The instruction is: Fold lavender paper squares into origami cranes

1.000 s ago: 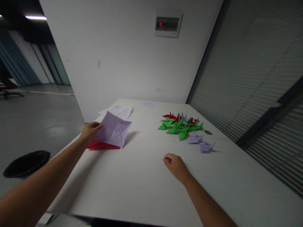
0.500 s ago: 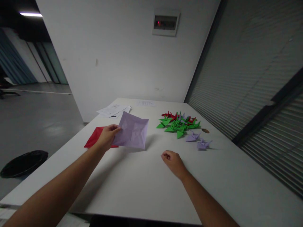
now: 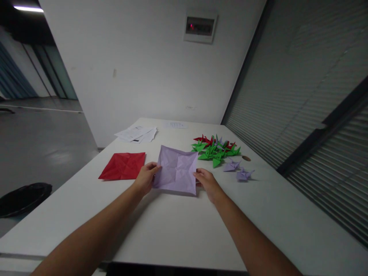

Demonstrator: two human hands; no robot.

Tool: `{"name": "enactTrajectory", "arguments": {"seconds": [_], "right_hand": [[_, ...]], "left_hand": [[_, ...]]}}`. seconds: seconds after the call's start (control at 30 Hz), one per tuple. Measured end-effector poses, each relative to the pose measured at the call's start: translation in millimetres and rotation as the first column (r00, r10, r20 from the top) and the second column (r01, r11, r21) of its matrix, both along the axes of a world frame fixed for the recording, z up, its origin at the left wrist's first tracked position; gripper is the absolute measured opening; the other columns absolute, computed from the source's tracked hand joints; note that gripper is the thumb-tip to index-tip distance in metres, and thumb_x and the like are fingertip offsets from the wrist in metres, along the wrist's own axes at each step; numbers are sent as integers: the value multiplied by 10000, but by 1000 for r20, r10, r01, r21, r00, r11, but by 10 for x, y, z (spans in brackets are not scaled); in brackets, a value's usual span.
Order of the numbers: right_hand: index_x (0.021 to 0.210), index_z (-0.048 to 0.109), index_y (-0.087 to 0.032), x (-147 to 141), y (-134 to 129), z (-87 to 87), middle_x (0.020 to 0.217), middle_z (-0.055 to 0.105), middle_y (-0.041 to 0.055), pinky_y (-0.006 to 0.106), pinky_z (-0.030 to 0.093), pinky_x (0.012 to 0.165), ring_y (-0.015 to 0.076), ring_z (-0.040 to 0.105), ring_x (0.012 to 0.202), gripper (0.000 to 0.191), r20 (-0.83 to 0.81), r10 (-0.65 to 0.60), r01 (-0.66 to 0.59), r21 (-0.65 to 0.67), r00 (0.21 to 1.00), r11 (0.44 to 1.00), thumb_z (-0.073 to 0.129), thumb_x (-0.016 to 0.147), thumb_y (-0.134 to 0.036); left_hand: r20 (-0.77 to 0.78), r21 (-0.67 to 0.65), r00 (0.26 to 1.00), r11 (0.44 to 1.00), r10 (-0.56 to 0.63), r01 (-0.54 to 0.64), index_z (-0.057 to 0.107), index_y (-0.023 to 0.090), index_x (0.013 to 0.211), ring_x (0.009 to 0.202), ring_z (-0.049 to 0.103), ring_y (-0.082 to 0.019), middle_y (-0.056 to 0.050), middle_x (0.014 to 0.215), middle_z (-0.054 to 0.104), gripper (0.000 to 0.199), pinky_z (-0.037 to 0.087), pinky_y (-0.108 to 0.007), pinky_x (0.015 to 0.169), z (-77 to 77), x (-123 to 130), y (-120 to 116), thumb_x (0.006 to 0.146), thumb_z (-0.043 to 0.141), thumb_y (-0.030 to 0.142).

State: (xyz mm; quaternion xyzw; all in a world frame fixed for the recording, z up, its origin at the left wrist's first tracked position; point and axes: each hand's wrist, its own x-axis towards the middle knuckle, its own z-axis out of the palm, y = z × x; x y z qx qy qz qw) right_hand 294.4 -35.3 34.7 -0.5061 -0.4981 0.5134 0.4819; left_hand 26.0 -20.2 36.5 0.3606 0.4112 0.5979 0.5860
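Note:
Between my two hands is a square sheet of purple origami paper (image 3: 176, 170), creased across its middle and lifted a little off the table. My left hand (image 3: 147, 177) pinches its left edge, thumb on top. At the right edge, my right hand (image 3: 207, 183) grips the sheet between thumb and fingers. Red origami paper (image 3: 123, 165), also creased, lies flat to the left of my left hand. Two purple paper cranes (image 3: 244, 174) sit to the right, in front of a pile of green paper cranes (image 3: 214, 152) mixed with red paper cranes (image 3: 202, 139).
Printed sheets (image 3: 136, 133) lie at the far left of the white table (image 3: 178, 230), and another paper (image 3: 175, 125) near the wall. A round brown spot (image 3: 246, 158) is beside the cranes. Blinds (image 3: 301, 115) line the right side. A black-lined bin (image 3: 25, 199) stands left, on the floor.
My left hand has brought the purple paper right and nearer, uncovering the red paper. My right hand, earlier closed and apart from it, has risen and now holds its right edge.

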Motion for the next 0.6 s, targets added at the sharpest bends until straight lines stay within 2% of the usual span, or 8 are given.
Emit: {"name": "enactTrajectory", "arguments": {"seconds": [0.17,0.33,0.43,0.6], "right_hand": [[826,667,-179,-87,91,-160,719,721,21,285,488,589,202,657,649,356,-57,13,-13,1,998,1000,818,643,-444],[853,706,-165,-112,88,-339,812,767,47,336,529,710,244,702,765,380,-98,2,0,17,995,1000,849,622,-431],[894,732,-156,-71,66,-381,829,778,62,367,536,752,267,712,798,401,-117,14,-15,-3,993,1000,855,623,-424],[885,745,-156,7,31,-377,850,784,69,381,535,775,264,706,789,392,-125,33,-33,1,992,999,862,632,-431]], "left_hand": [[17,-29,1000,999,-15,16,631,176,721,562,574,-107,26,641,620,398,425,-221,540,-168,-26,40,508,925,341],[-3,-59,998,996,-59,59,642,167,717,539,562,-104,18,631,622,377,388,-215,510,-286,-52,58,517,933,300],[-40,-67,996,995,-77,75,641,173,728,545,568,-110,17,649,632,365,384,-219,517,-313,-47,50,528,927,278],[-191,-48,977,995,-100,93,666,173,729,571,568,-122,8,663,639,348,380,-230,545,-319,-63,42,538,924,306]]}}
